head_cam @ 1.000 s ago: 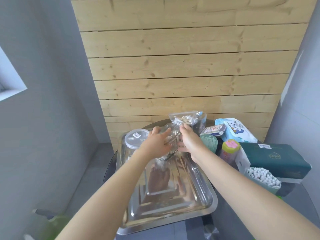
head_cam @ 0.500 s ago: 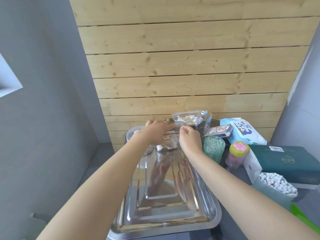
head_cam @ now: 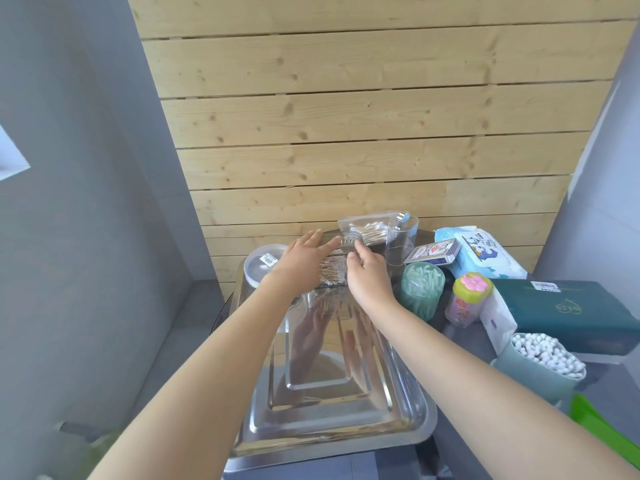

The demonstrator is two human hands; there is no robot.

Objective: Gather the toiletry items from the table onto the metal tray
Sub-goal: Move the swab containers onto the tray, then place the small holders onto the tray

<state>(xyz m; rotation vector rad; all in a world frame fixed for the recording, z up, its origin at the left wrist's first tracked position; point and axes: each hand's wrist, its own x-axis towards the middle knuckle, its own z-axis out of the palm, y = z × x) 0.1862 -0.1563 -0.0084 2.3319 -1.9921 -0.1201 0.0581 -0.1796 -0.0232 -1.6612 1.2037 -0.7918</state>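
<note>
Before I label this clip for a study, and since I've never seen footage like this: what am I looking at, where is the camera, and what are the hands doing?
There is no machine here. A person wears a wide-angle camera on the head, so you look forward and down along both bare arms. A metal tray sits on a dark table before a wooden wall. The left hand lies with straight fingers over a clear box of cotton swabs at the tray's far end; the right hand pinches that box's edge. A round lidded tub stands to its left. Waiting to the right: a green swab jar, a small pink-topped jar, a wipes pack, a dark tissue box and a cup of white swabs.
</note>
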